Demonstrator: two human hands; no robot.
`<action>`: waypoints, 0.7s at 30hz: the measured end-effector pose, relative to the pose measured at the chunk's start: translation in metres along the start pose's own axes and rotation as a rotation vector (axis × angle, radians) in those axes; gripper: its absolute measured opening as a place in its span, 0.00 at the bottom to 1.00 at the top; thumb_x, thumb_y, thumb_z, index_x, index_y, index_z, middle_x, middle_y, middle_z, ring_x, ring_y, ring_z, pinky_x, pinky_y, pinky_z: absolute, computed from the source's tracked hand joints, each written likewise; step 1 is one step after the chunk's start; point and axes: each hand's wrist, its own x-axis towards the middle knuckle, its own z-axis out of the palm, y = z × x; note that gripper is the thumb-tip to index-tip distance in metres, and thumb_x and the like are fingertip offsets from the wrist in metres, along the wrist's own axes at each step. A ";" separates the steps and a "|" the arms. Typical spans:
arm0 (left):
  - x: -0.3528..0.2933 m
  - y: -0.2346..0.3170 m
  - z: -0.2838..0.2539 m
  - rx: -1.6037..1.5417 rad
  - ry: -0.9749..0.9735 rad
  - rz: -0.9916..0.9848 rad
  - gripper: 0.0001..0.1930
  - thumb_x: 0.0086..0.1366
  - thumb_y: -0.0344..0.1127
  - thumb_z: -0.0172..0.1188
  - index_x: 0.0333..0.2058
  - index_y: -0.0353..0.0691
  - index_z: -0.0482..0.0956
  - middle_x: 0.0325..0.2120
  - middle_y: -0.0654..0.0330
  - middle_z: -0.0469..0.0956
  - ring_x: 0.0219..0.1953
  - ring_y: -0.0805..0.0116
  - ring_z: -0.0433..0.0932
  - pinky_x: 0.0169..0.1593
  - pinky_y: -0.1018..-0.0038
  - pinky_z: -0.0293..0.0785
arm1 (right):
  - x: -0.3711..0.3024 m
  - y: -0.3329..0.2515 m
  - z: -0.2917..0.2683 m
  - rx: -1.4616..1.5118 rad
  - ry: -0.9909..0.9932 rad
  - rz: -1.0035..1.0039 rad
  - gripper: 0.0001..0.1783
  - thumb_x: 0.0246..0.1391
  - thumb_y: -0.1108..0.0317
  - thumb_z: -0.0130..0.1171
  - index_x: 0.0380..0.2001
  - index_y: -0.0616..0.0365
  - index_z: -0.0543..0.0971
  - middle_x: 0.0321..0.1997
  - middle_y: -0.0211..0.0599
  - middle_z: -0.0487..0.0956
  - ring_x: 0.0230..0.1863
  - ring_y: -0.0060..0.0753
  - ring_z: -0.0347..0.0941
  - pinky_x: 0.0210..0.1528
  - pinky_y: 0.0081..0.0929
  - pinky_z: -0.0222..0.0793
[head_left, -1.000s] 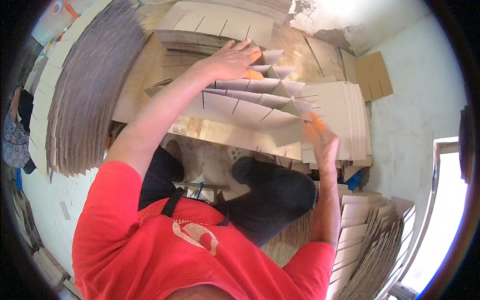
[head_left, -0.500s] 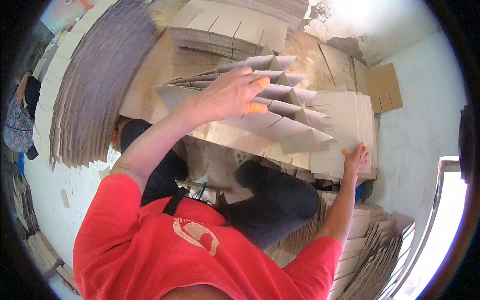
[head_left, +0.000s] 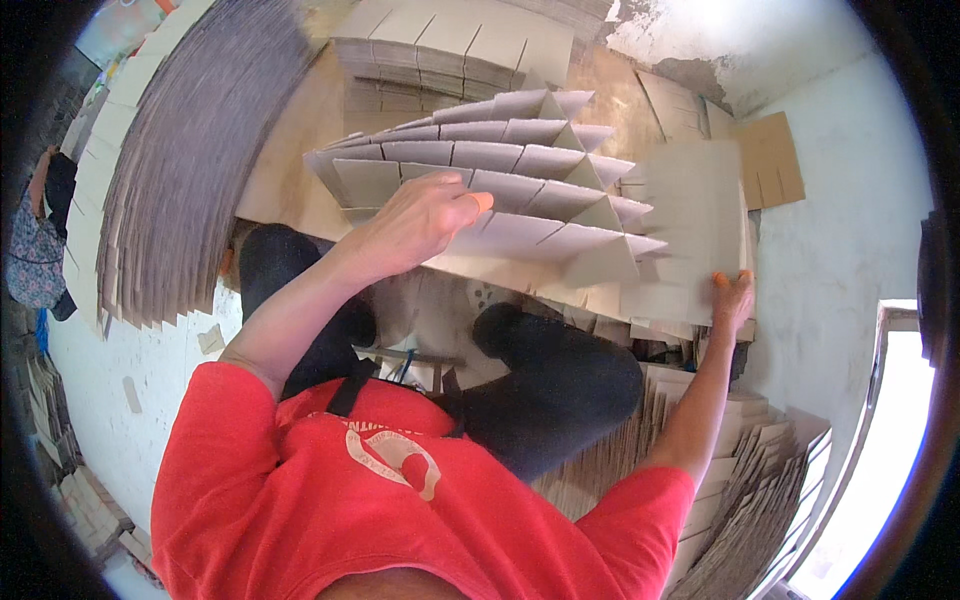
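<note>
We judge the slotted cardboard divider grid point(head_left: 490, 195) nearly assembled, our left hand point(head_left: 415, 220) grasping its near strips while our right hand point(head_left: 732, 300) pinches the flat sheet stack point(head_left: 690, 230) beside it

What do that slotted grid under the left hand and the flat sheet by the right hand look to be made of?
The interlocked grey-beige divider grid looks like matte paperboard or cardboard: thin stiff strips with cut slots. The flat grey sheet at the right hand looks the same, dull and unprinted.
</note>
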 end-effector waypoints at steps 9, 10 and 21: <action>-0.002 0.008 0.010 -0.024 0.054 -0.014 0.08 0.53 0.32 0.63 0.33 0.38 0.78 0.19 0.55 0.73 0.26 0.57 0.73 0.29 0.63 0.70 | 0.004 -0.101 -0.181 0.722 0.133 -0.280 0.25 0.51 0.70 0.62 0.53 0.62 0.73 0.40 0.43 0.82 0.38 0.21 0.77 0.37 0.24 0.74; -0.001 0.008 0.013 -0.024 0.059 0.011 0.11 0.53 0.33 0.64 0.36 0.38 0.80 0.20 0.54 0.74 0.26 0.57 0.74 0.28 0.63 0.71 | -0.002 -0.111 -0.194 0.841 0.064 -0.318 0.26 0.50 0.70 0.64 0.54 0.60 0.73 0.39 0.41 0.82 0.38 0.20 0.76 0.36 0.22 0.74; -0.005 0.002 0.023 -0.045 0.061 -0.063 0.08 0.55 0.33 0.62 0.35 0.41 0.82 0.20 0.53 0.74 0.25 0.55 0.75 0.28 0.62 0.71 | -0.039 -0.172 -0.179 0.847 -0.153 -0.592 0.37 0.42 0.81 0.65 0.58 0.47 0.71 0.35 0.23 0.79 0.29 0.13 0.68 0.36 0.17 0.72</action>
